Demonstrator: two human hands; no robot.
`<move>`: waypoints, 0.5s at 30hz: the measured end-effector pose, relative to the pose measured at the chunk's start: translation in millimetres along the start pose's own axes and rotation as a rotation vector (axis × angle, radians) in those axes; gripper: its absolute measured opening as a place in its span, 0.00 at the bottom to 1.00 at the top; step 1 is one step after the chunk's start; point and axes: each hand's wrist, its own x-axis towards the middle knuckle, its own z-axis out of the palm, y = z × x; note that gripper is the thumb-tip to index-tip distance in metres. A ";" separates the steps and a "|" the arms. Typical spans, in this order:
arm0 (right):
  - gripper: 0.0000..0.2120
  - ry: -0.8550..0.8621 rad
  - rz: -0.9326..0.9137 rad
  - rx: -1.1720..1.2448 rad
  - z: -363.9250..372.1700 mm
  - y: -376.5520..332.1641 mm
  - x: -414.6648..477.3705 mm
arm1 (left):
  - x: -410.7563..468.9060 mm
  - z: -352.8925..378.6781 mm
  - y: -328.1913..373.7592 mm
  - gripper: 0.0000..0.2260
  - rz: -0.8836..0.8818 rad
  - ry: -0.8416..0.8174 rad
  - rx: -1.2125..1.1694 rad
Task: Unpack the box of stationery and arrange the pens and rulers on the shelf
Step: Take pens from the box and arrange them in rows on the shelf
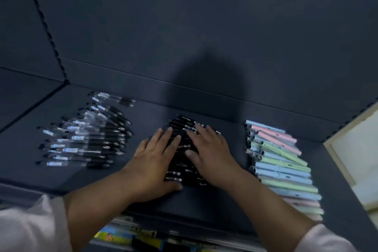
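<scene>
now both hands, left hand (152, 161) and right hand (212, 155), press flat with fingers straight on the black pens (184, 161) on the shelf (214, 206); clear pens (86, 139) left, pastel pens (282, 168) right.

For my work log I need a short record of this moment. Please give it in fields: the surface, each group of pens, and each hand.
surface: dark shelf
left group: clear pens with black grips, loosely fanned
middle group: black pens, side by side
right group: pastel pens, pink, green and blue, in a row
left hand: flat on the black pens, fingers straight
right hand: flat on the black pens, fingers straight
</scene>
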 end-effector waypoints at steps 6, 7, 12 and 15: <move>0.39 -0.025 0.067 0.058 24.7 -10.2 -11.3 | 2.2 17.6 8.2 0.45 -0.078 -0.005 -0.387; 0.38 0.043 0.103 0.097 22.3 -8.8 -12.8 | 2.1 19.4 10.9 0.44 -0.075 0.023 -0.418; 0.27 0.276 0.482 0.308 17.1 5.6 -16.6 | 15.5 19.9 4.8 0.37 -0.203 0.223 -0.504; 0.29 0.191 0.506 0.383 24.6 1.0 -23.0 | 25.4 17.2 4.6 0.33 -0.245 0.230 -0.638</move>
